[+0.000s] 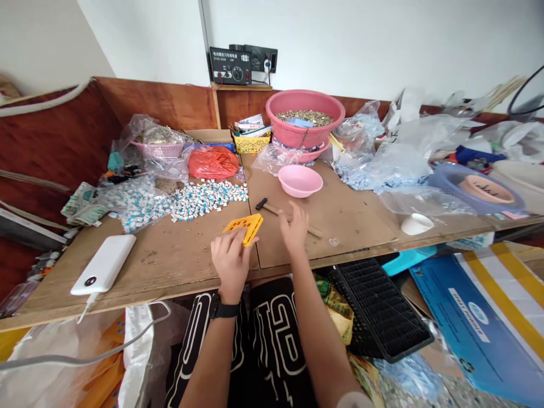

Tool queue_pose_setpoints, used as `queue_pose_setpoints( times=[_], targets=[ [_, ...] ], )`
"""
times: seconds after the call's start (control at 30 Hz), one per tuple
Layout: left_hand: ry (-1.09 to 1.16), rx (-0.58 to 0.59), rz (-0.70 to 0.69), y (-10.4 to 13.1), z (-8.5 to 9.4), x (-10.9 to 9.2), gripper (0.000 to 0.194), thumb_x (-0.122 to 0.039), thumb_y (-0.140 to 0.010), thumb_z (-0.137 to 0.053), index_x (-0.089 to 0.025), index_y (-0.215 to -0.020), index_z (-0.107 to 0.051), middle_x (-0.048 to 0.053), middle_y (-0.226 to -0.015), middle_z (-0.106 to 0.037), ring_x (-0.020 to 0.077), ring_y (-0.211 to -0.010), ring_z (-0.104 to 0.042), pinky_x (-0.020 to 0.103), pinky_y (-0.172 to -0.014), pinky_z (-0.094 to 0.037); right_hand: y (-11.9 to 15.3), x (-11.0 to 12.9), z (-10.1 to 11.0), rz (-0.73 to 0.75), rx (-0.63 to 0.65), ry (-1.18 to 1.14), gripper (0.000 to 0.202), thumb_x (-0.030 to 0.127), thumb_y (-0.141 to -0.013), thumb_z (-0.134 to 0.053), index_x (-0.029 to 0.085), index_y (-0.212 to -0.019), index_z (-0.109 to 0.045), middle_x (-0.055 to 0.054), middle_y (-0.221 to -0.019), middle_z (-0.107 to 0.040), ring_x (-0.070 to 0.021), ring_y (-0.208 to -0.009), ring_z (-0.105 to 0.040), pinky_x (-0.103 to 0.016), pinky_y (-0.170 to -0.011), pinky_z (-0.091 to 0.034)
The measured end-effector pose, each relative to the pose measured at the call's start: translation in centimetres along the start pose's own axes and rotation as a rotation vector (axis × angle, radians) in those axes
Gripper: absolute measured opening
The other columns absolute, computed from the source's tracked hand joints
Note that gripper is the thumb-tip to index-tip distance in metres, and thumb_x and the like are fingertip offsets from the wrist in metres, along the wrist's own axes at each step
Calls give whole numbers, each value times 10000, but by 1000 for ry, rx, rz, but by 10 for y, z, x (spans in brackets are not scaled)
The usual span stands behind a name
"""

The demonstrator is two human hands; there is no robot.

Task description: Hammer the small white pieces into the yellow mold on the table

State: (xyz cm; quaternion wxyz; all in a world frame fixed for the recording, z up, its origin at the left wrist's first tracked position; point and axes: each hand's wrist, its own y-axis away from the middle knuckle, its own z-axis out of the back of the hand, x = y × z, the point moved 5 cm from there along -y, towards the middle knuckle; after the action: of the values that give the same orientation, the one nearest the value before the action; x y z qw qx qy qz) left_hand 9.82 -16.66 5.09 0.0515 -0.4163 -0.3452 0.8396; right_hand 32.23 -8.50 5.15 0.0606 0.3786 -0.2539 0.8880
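Observation:
My left hand (pixel 232 258) is closed around a yellow plastic block (pixel 244 226) with slots in its upper face, holding it above the front of the workbench. Just beyond the block lies a hammer with a black head (pixel 261 204) and a wooden handle (pixel 315 232). My right hand (pixel 294 229) hovers over that handle with its fingers apart; whether it touches the wood I cannot tell. A shallow pink bowl (pixel 301 182) sits behind the hammer. Left of it spreads a pile of small white-and-blue parts (pixel 208 197).
A white power bank (pixel 104 265) with a cable lies at the front left. At the back stand a large pink basin (pixel 306 133) of small metal parts and a red plastic bag (pixel 213 162). Below the bench's right front edge is a black crate (pixel 380 306).

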Motion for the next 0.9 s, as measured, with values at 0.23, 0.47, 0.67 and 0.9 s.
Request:
queue_pose_setpoints(
  times=[0.23,0.47,0.67,0.9],
  targets=[
    [-204,400,18,3,-29,15,465,-499,-903,-975,-299,-1316,-901,163,-1504,-769,476,-1419,-619,658,-1224,-455,-43,-53,33,39,697,497,178,315,-1119,-701,164,-1203,-745,-219,-1398,-763,-346,-1329,-687,-419,-1104,-548],
    [-200,151,92,-9,-9,25,321,-400,-1072,-721,-301,-1324,-894,144,-1671,-684,449,-1608,-536,745,-1428,-213,7,-63,69,-311,973,-177,410,481,-1120,-691,227,-1437,-630,-81,-1063,-863,-197,-638,-753,-340,-647,-669],
    [-250,326,126,-4,-12,54,476,-491,-1080,-685,-289,-1480,-844,141,-1822,-554,480,-1675,-477,740,-1433,-266,61,-45,95,202,534,17,553,487,-1144,-567,196,-1594,-704,-151,-1177,-871,-348,-1014,-838,-470,-939,-686],
    [-221,283,121,-1,-16,54,458,-477,-1067,-701,-316,-1468,-855,90,-1813,-574,471,-1662,-490,744,-1439,-269,83,-48,76,249,551,276,583,421,-1191,-437,159,-1670,-643,-184,-1087,-883,-380,-953,-855,-428,-859,-646]
  ],
)
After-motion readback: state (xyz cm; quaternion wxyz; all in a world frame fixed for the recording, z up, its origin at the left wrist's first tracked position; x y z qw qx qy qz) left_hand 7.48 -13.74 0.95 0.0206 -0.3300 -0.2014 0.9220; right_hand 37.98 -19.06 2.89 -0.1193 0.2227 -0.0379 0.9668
